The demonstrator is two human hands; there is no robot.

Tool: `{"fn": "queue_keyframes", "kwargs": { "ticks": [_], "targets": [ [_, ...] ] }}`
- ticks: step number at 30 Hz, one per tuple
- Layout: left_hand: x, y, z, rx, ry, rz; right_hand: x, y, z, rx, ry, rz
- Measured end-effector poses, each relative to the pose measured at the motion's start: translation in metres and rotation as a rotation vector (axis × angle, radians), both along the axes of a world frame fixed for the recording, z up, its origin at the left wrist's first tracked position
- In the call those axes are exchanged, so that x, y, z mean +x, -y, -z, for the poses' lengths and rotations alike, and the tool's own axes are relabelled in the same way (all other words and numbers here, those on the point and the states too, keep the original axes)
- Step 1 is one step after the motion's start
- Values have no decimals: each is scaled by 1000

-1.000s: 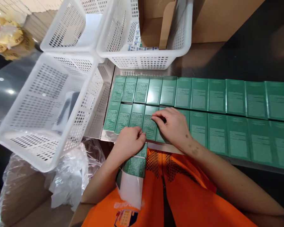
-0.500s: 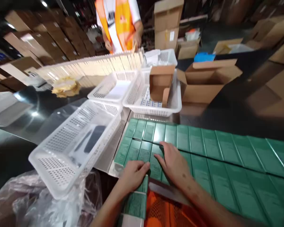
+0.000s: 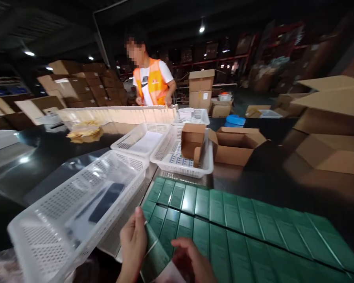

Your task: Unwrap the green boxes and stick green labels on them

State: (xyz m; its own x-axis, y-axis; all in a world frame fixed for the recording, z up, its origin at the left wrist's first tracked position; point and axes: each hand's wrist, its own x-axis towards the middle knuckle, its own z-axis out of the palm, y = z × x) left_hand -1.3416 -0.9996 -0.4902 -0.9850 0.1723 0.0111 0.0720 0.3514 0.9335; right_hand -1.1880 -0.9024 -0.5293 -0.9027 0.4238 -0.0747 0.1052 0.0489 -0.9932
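Left hand [image 3: 133, 243] gripping a green carton [image 3: 153, 255] at bottom centre, fingers wrapped along its left edge, carton tilting up off the table edge. Right hand [image 3: 191, 261] cupping loosely just right of that carton, thumb reaching toward it; contact not clear, so cannot tell whether grasping or free.

Lying flat ahead of the hands: two rows of green cartons [image 3: 224, 220], packed edge to edge on the dark table [image 3: 268, 184]. Far row showing about eleven; near row running out of the bottom edge, full count not possible.

Three white perforated baskets sitting left and beyond the rows: near basket [image 3: 61, 220] holding something dark and flat, middle basket [image 3: 141, 141] holding a white sheet, right basket [image 3: 179, 159] holding small blue-and-white packs plus one small open brown box [image 3: 192, 142].

One larger open cardboard box [image 3: 236, 147] sitting just right of the baskets. More brown boxes stacking at the right edge, blurred.

One person in an orange vest [image 3: 153, 84] standing across the table, working behind a long row of pale upright packs [image 3: 120, 115].
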Motion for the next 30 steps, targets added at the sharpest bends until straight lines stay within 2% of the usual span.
{"fn": "queue_keyframes", "kwargs": {
  "ticks": [2,5,8,11,14,19,24,30],
  "targets": [
    [0,5,1,-20,-7,30,1,-8,-5,119,-41,42],
    [-6,11,1,38,38,193,5,-21,-8,242,-43,155],
    [-13,14,-1,137,203,342,7,-28,-8,274,-39,207],
    [-16,13,-1,176,300,422,7,-28,-8,266,-25,225],
    [-16,10,2,183,264,450,5,-26,-8,324,-75,288],
    [-6,4,5,200,141,394,2,-27,-2,624,-273,360],
    [-5,4,9,205,138,399,0,-29,3,839,-348,331],
    [-17,10,13,144,152,482,-2,-26,5,924,-470,266]
  ]
}}
